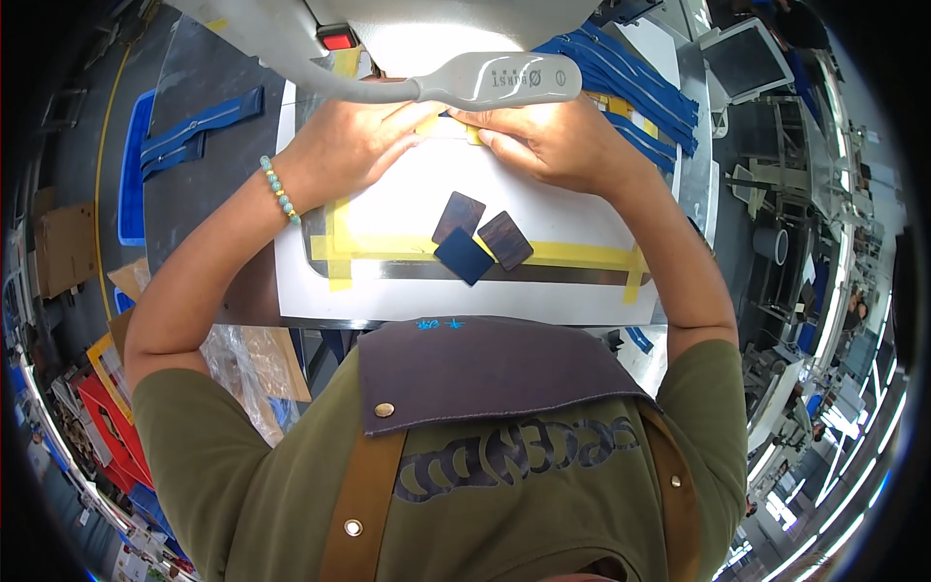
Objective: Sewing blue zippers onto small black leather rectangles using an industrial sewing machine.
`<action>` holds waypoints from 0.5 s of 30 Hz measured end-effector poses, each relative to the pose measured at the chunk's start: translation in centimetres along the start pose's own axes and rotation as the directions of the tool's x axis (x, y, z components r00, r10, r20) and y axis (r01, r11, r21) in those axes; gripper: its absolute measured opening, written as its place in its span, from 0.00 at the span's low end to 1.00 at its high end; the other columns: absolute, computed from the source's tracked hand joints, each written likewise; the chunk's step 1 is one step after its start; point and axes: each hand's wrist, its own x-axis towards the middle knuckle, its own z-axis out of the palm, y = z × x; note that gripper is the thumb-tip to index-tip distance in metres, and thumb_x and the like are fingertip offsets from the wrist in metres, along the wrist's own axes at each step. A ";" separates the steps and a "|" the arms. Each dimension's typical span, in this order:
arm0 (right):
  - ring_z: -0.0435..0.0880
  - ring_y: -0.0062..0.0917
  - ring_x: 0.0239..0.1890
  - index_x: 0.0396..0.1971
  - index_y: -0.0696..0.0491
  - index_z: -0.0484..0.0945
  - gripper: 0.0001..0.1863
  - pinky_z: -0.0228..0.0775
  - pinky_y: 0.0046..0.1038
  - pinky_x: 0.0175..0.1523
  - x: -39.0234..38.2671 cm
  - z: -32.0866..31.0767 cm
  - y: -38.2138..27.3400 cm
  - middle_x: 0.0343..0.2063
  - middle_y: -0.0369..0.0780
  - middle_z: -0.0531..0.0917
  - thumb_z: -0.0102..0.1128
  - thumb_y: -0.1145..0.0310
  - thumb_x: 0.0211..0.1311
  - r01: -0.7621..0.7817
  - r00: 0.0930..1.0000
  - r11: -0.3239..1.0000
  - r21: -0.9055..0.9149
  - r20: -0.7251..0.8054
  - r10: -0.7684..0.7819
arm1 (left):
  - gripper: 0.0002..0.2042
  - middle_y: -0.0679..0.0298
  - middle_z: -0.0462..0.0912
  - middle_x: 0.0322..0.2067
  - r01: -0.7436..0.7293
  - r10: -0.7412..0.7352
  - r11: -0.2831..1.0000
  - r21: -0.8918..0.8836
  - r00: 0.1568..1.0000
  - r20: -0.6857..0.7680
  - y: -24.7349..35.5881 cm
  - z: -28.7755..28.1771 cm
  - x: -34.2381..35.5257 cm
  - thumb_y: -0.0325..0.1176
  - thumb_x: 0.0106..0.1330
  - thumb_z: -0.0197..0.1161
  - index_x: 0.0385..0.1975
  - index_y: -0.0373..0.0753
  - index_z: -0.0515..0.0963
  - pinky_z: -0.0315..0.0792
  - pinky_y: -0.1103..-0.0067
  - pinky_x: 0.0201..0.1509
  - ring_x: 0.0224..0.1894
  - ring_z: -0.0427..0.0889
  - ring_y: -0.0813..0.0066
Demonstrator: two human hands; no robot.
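Note:
Both hands meet at the back of the white sheet (pixel 388 218), beneath a grey gooseneck lamp (pixel 504 82) that hides part of the fingers. My left hand (pixel 349 145), below a beaded bracelet (pixel 278 191), has its fingers drawn together by a small yellow and blue spot. From the other side my right hand (pixel 553 141) pinches with thumb and forefinger at the same spot, next to a bit of yellow tape (pixel 473 134). Whatever lies between the fingertips is too small and covered to name. Closer to me are two dark brown square pieces (pixel 459 215) and a dark blue one (pixel 465 257).
A white machine body (pixel 436 24) overhangs the hands. Blue zipper strips (pixel 630 73) are piled at the back right, and another zipper piece (pixel 204 126) rests on the dark table at left. Yellow tape (pixel 388 247) runs along the sheet's front. A blue bin (pixel 136 175) stands left.

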 end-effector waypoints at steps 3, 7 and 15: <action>0.86 0.39 0.47 0.49 0.49 0.89 0.16 0.78 0.39 0.55 0.5 -0.2 -0.4 0.44 0.41 0.89 0.64 0.69 0.62 0.023 0.999 1.000 0.012 -0.032 -0.022 | 0.18 0.58 0.87 0.44 0.012 -0.012 1.000 -0.016 1.000 -0.009 0.4 -0.5 0.5 0.27 0.64 0.68 0.54 0.35 0.81 0.79 0.69 0.58 0.53 0.84 0.59; 0.86 0.36 0.42 0.43 0.52 0.89 0.12 0.80 0.36 0.50 0.7 -0.6 -1.2 0.39 0.39 0.89 0.65 0.71 0.60 0.095 0.993 0.986 -0.134 -0.058 -0.104 | 0.19 0.59 0.87 0.43 -0.024 0.026 0.999 0.046 0.999 -0.042 1.2 -0.3 1.1 0.24 0.59 0.67 0.52 0.35 0.82 0.79 0.67 0.58 0.54 0.84 0.60; 0.87 0.36 0.47 0.46 0.54 0.89 0.17 0.79 0.36 0.55 0.5 -0.1 -0.4 0.42 0.38 0.90 0.65 0.72 0.56 0.143 0.989 0.980 -0.136 -0.026 -0.148 | 0.19 0.59 0.87 0.54 -0.037 0.039 0.997 0.060 0.999 -0.031 0.6 1.2 -0.4 0.25 0.62 0.64 0.55 0.35 0.81 0.77 0.70 0.64 0.56 0.86 0.66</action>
